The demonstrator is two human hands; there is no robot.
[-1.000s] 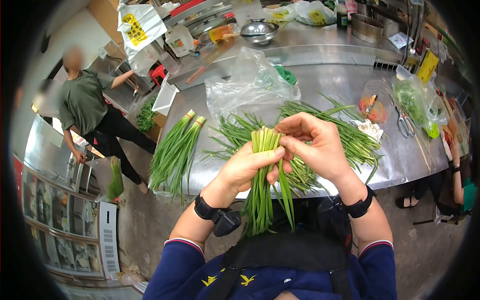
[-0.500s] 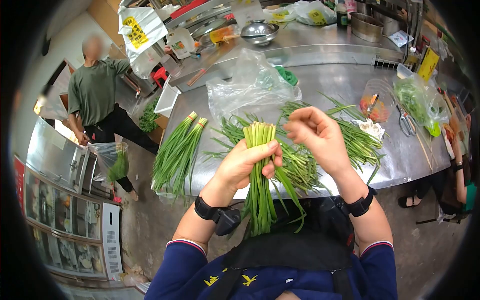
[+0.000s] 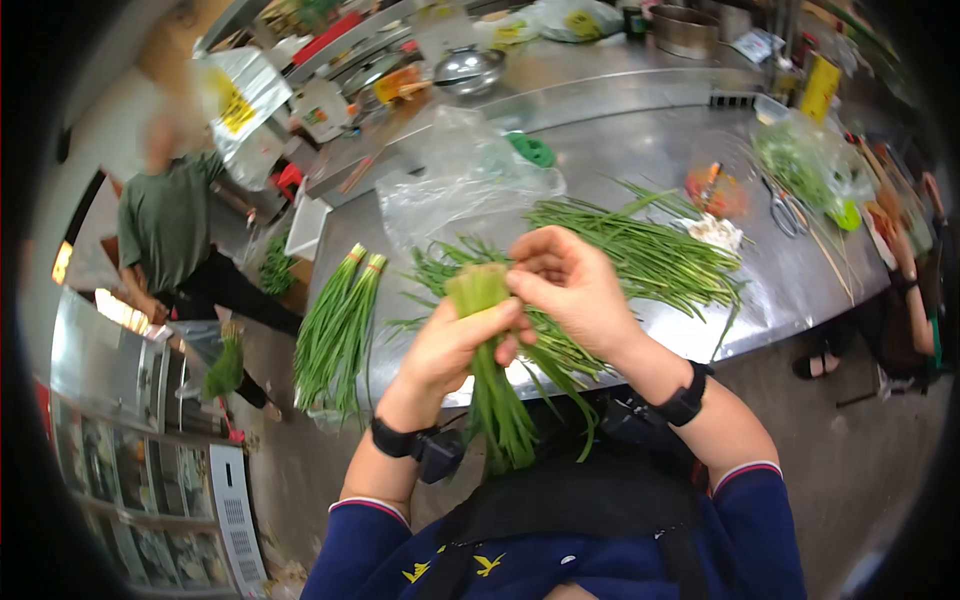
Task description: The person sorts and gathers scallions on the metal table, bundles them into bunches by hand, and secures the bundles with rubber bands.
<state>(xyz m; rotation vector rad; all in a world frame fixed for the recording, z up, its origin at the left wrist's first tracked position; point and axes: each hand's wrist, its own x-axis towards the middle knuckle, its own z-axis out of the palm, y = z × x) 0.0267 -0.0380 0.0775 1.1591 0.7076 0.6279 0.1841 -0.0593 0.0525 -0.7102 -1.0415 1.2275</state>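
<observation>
Steel desk [image 3: 620, 150] on my feed: two banded bunches [image 3: 325, 330] at the left, then my left hand [image 3: 447, 345] wrapped round a green bundle [image 3: 478, 290] near its pale ends. My right hand [image 3: 572, 292] is curled against those ends, can't tell if it's pinching any, with loose stalks [image 3: 665, 262] rightward; I'd go snug, not crushing, ends level.

Having hung apart from the bundle of green stalks [image 3: 478, 290] half a second ago, the right hand [image 3: 565, 290] is now bringing its fingers back beside the stem ends, while the steel table [image 3: 620, 150] is shifting leftward in the tilting, blurrier head view.
</observation>
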